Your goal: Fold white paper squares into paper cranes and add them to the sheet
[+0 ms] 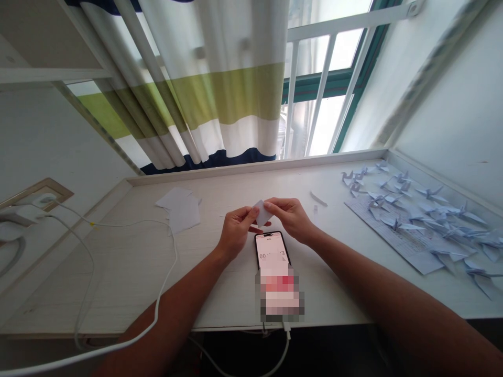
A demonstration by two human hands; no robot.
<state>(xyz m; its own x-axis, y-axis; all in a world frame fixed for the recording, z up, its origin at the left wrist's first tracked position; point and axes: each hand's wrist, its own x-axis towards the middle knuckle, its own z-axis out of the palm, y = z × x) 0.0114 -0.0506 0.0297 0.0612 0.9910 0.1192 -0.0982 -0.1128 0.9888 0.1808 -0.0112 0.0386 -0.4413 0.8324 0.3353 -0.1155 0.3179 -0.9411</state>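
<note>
Between my two hands is a small folded piece of white paper (pixel 263 213), held up just above the desk. My left hand (pixel 239 229) pinches its left edge between thumb and fingers. On the other side, my right hand (pixel 290 214) grips its upper right edge. Right below the paper lies a phone (pixel 273 248) with a timer on its lit screen, its lower part blurred out. Loose white paper sheets (pixel 183 209) rest to the left. Many folded paper cranes (pixel 396 224) are gathered at the right.
A printed sheet (pixel 408 251) lies under some cranes. Paper scraps (pixel 318 198) are beyond my right hand. A white cable (pixel 173 262) crosses over my left forearm from the wall socket (pixel 47 199). Another charging cable (pixel 287 332) hangs off the desk's front edge. A raised rim (pixel 259 168) borders the back.
</note>
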